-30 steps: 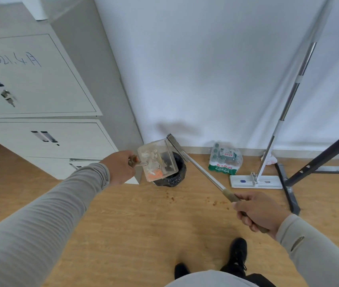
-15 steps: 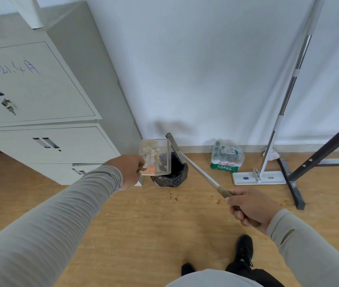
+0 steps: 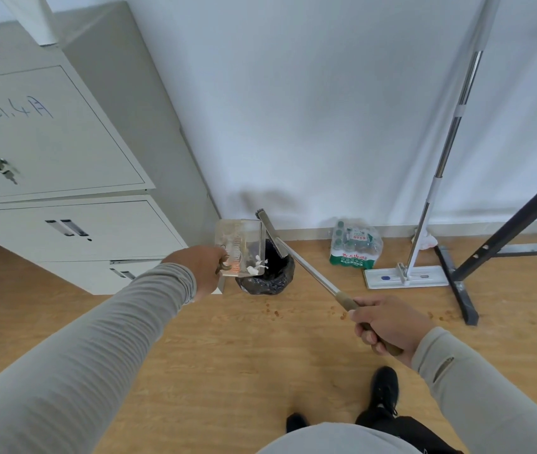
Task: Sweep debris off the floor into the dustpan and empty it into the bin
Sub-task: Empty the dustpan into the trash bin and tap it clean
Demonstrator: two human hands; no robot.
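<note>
My left hand (image 3: 203,268) grips the handle of a clear plastic dustpan (image 3: 239,245), held tilted on edge above a small bin lined with a black bag (image 3: 267,276). White scraps (image 3: 257,265) and some orange bits lie at the pan's lower edge, right over the bin's opening. My right hand (image 3: 385,324) holds the brown grip of a long metal-handled brush (image 3: 306,268). Its head (image 3: 268,229) points up beside the pan, above the bin. Small brown crumbs (image 3: 273,311) dot the wooden floor in front of the bin and further right (image 3: 440,317).
A grey filing cabinet (image 3: 73,204) stands to the left of the bin. A pack of water bottles (image 3: 354,245) sits against the white wall. A flat mop (image 3: 406,276) leans there, beside a black metal frame (image 3: 463,290). My black shoes (image 3: 383,388) are below.
My left hand has turned the dustpan steeper over the bin, and the scraps have slid down to its lower edge. The brush has stayed roughly in place beside it.
</note>
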